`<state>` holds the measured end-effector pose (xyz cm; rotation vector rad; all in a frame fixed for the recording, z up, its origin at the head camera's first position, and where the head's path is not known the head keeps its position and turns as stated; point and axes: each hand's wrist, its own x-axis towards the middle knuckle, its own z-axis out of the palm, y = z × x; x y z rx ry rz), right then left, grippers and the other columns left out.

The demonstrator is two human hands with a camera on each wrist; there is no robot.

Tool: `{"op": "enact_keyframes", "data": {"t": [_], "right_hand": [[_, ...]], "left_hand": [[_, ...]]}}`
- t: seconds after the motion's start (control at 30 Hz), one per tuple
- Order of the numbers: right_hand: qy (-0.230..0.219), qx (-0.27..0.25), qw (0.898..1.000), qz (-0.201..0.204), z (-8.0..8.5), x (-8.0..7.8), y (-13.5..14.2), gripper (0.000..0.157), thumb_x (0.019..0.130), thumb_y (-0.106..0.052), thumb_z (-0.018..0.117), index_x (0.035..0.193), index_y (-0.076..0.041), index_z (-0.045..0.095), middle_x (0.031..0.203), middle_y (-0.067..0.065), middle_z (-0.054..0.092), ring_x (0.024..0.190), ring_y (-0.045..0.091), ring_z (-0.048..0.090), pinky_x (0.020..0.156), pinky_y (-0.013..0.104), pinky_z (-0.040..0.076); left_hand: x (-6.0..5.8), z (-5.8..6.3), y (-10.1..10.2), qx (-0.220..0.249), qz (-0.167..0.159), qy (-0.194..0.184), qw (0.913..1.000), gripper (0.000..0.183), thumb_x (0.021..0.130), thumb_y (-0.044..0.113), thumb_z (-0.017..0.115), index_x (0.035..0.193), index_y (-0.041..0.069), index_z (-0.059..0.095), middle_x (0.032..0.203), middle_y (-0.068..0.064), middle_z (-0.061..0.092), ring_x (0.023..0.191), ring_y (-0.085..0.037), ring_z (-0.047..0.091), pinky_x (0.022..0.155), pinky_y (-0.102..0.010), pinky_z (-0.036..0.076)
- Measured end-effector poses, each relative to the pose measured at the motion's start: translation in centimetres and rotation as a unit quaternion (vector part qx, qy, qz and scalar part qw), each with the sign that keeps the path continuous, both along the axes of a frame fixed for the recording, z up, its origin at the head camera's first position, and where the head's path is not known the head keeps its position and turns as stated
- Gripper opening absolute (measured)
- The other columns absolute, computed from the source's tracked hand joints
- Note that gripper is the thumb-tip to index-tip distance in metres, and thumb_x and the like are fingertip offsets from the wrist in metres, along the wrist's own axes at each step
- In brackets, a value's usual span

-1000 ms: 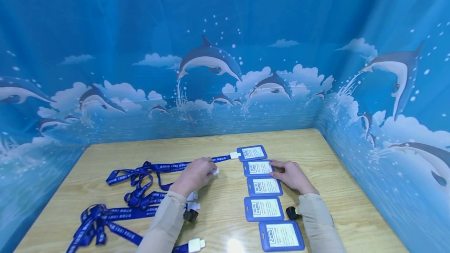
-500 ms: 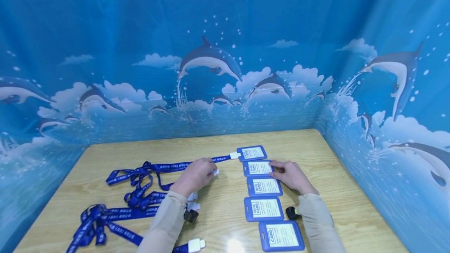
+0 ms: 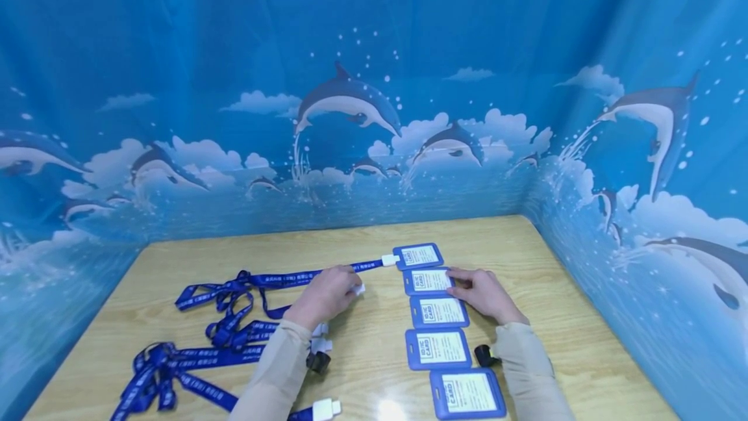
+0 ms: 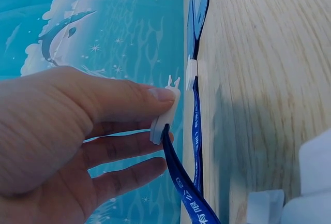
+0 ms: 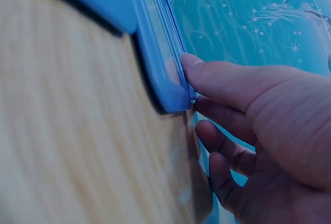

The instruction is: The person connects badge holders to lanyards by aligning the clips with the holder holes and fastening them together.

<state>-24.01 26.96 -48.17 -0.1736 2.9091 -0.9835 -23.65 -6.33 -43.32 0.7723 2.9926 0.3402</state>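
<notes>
My left hand (image 3: pixel 328 294) pinches a white plastic buckle clip (image 4: pixel 166 113) between thumb and index finger. Two small prongs point away at its tip, and a blue printed lanyard strap (image 4: pixel 189 195) trails from its other end. Across the table, my right hand (image 3: pixel 485 292) grips the right edge of a blue ID card holder (image 3: pixel 428 280), second from the back of a column. In the right wrist view the thumb (image 5: pixel 192 61) lies at the holder's corner. The rearmost card holder (image 3: pixel 418 255) has another lanyard's white clip (image 3: pixel 389 260) at its slot end.
Nearer me in the column lie more blue card holders, among them one (image 3: pixel 439 348) and the frontmost (image 3: pixel 467 394). Bundled blue lanyards (image 3: pixel 158 369) spread over the left side, a white clip (image 3: pixel 325 409) at the front. A dolphin-print curtain (image 3: pixel 350 200) borders the wooden table (image 3: pixel 374 336).
</notes>
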Motion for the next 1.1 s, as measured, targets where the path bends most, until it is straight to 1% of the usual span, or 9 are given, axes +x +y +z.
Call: {"op": "enact_keyframes", "data": {"t": [0.13,0.37,0.6,0.93,1.1], "right_hand": [[-0.002,-0.002,1.0,-0.002,0.04,-0.01,-0.05,0.047,0.093,-0.027,0.073,0.137,-0.012,0.063,0.145,0.015,0.057,0.135,0.04,0.051,0.111,0.057,0.044],[0.014,-0.001,1.0,0.009,-0.15,-0.08,0.07,0.044,0.093,-0.024,0.073,0.134,-0.01,0.065,0.143,0.015,0.059,0.132,0.04,0.054,0.109,0.055,0.046],[0.01,-0.006,1.0,0.006,-0.22,-0.08,0.12,0.044,0.093,-0.025,0.073,0.134,-0.011,0.065,0.143,0.014,0.059,0.132,0.039,0.054,0.109,0.056,0.046],[0.014,-0.004,1.0,0.009,-0.2,-0.06,0.17,0.045,0.093,-0.026,0.074,0.135,-0.011,0.065,0.143,0.014,0.059,0.133,0.04,0.053,0.11,0.056,0.045],[0.011,-0.004,1.0,0.007,-0.2,-0.05,0.17,0.045,0.093,-0.026,0.074,0.135,-0.011,0.065,0.143,0.014,0.059,0.134,0.04,0.053,0.11,0.056,0.045]], "left_hand": [[0.03,0.01,0.02,-0.001,0.003,-0.004,1.0,0.021,0.089,0.012,0.077,0.11,0.012,0.077,0.115,-0.005,0.073,0.107,-0.022,0.068,0.097,-0.038,0.058],[0.07,-0.06,-0.05,0.001,-0.003,0.006,1.0,0.02,0.089,0.012,0.077,0.109,0.012,0.077,0.113,-0.005,0.073,0.106,-0.021,0.068,0.095,-0.037,0.059],[-0.02,-0.13,-0.07,0.003,-0.008,0.008,0.9999,0.019,0.09,0.013,0.076,0.109,0.011,0.077,0.111,-0.004,0.073,0.105,-0.021,0.068,0.094,-0.036,0.059],[0.01,-0.08,0.02,-0.004,-0.001,0.001,1.0,0.021,0.089,0.013,0.077,0.11,0.013,0.077,0.115,-0.004,0.073,0.108,-0.021,0.068,0.097,-0.037,0.058],[-0.03,-0.13,0.05,-0.003,-0.002,0.001,1.0,0.021,0.089,0.013,0.077,0.11,0.013,0.077,0.114,-0.004,0.073,0.107,-0.021,0.068,0.096,-0.037,0.058]]}}
